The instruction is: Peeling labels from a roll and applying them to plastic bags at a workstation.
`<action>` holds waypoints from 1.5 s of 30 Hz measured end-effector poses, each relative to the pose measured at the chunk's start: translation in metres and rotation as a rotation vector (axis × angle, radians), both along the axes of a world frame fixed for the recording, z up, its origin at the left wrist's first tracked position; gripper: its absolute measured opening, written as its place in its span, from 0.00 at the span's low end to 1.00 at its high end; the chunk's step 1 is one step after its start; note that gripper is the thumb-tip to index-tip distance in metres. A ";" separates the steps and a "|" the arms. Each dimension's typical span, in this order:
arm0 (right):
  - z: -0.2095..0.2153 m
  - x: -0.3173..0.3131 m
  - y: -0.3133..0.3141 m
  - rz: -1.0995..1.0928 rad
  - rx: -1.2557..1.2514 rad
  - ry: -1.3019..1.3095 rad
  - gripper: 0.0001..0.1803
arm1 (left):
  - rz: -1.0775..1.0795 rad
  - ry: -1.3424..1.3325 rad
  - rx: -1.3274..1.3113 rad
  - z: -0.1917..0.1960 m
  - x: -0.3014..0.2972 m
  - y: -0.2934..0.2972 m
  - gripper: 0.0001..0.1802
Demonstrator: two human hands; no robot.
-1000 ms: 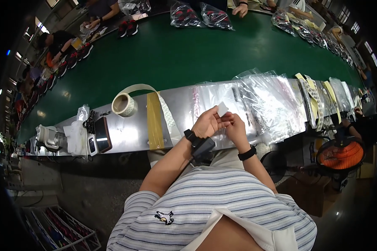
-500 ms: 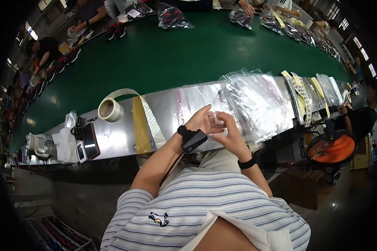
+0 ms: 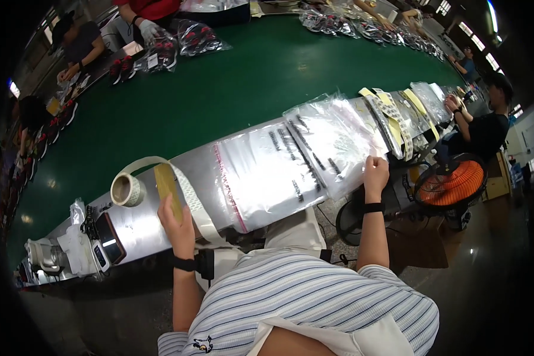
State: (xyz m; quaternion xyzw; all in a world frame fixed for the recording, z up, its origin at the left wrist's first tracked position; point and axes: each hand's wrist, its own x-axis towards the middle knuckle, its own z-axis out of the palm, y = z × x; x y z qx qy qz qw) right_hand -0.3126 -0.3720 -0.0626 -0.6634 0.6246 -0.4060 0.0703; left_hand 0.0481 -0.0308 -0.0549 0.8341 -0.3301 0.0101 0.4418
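At the right, my right hand (image 3: 375, 175) is closed on the near corner of a clear plastic bag (image 3: 341, 142) in an overlapping pile. Another clear bag (image 3: 261, 178), with a red line along its left edge and dark print, lies flat between my hands. My left hand (image 3: 175, 225) rests over the near end of a yellow tape strip (image 3: 167, 181) on the metal tabletop, fingers stretched out. Beside it, a pale strip of stickers (image 3: 194, 204) curves from a sticker roll (image 3: 127, 190) and hangs toward the table's near edge.
A dark-screened device (image 3: 110, 237) and a white plastic container (image 3: 80, 249) stand left. Beyond the table runs a green conveyor belt (image 3: 231, 89), with bagged shoes (image 3: 199, 40) along its far side. An orange fan (image 3: 454, 184) stands right. Co-workers sit around.
My hands have separated: the left moved left to the yellow strip, the right moved right and took hold of a bag corner. The view has shifted right, and a gloved co-worker appears across the belt.
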 end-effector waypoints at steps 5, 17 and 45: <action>-0.004 -0.014 0.032 -0.089 0.128 0.207 0.07 | -0.089 0.437 0.067 -0.006 -0.008 0.012 0.32; 0.045 0.192 0.188 1.435 0.827 -0.355 0.11 | -0.163 1.067 -0.490 0.044 -0.056 -0.015 0.31; 0.025 0.202 0.190 1.319 0.704 -0.095 0.09 | -0.029 0.563 -0.343 0.038 -0.040 0.010 0.05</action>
